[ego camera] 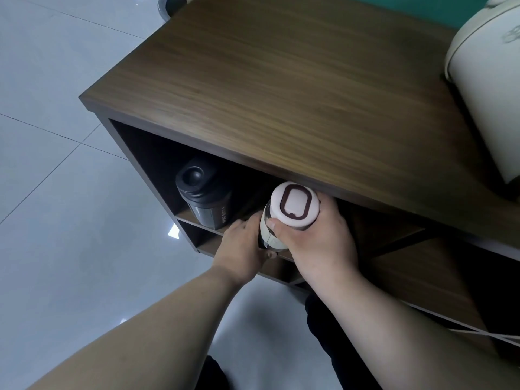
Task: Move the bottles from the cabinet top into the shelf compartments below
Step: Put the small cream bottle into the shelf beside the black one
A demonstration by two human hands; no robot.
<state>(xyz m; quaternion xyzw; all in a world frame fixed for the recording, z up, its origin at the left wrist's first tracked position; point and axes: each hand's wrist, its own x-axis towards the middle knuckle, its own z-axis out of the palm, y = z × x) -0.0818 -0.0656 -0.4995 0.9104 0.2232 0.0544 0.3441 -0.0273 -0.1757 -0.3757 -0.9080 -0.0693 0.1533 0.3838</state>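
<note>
A clear bottle with a pale pink lid [295,204] stands at the front edge of the upper left shelf compartment of the brown wooden cabinet [281,94]. My right hand [318,243] wraps its upper body just under the lid. My left hand [242,246] grips its lower part from the left. A black sports bottle [204,195] stands further left inside the same compartment, apart from my hands. The part of the cabinet top in view holds no bottle.
A cream-white appliance [486,91] stands on the cabinet top at the far right. Lower compartments with a diagonal divider [405,240] lie to the right of my hands. Grey tiled floor [56,164] spreads to the left. A metal object [168,4] sits behind the cabinet's left corner.
</note>
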